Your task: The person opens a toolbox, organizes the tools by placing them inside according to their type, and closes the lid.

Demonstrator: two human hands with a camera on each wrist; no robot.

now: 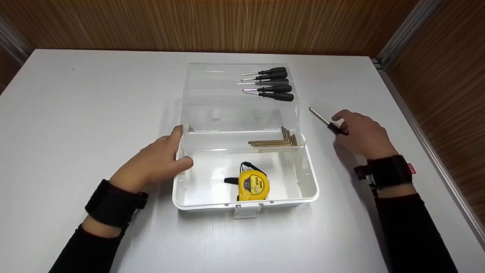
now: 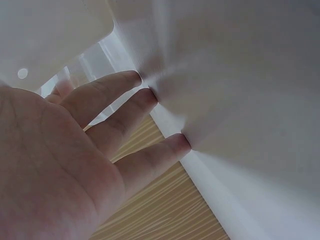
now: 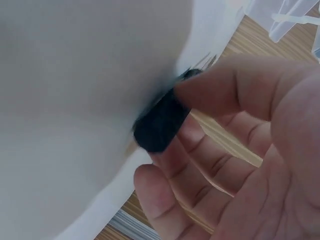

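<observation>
At the lower left of the head view a dark sleeve and black wrist strap lead to the left hand [image 1: 157, 161], which rests against the left wall of the open white toolbox [image 1: 182, 197] with straight fingers; the left wrist view shows the fingertips [image 2: 145, 97] spread and touching a pale surface, gripping nothing. In the middle of the frame the toolbox sits on the white table [image 1: 75, 113]. Its lower compartment holds a yellow tape measure [image 1: 252, 184] near the front wall. Above that, a clear tray [image 1: 227, 125] carries a bundle of brass-coloured hex keys [image 1: 278, 140] at its right end. Further up, the clear lid [image 1: 212, 81] lies back flat, with a row of black-handled screwdrivers [image 1: 273, 84] at its right side. To the right of the box, the right hand [image 1: 363, 134] pinches the black handle of a screwdriver [image 1: 326, 123], whose metal shaft points toward the upper left; it lies on or just above the table, apart from the box. The right wrist view shows the thumb and curled fingers [image 3: 200, 165] closed around the black handle.
</observation>
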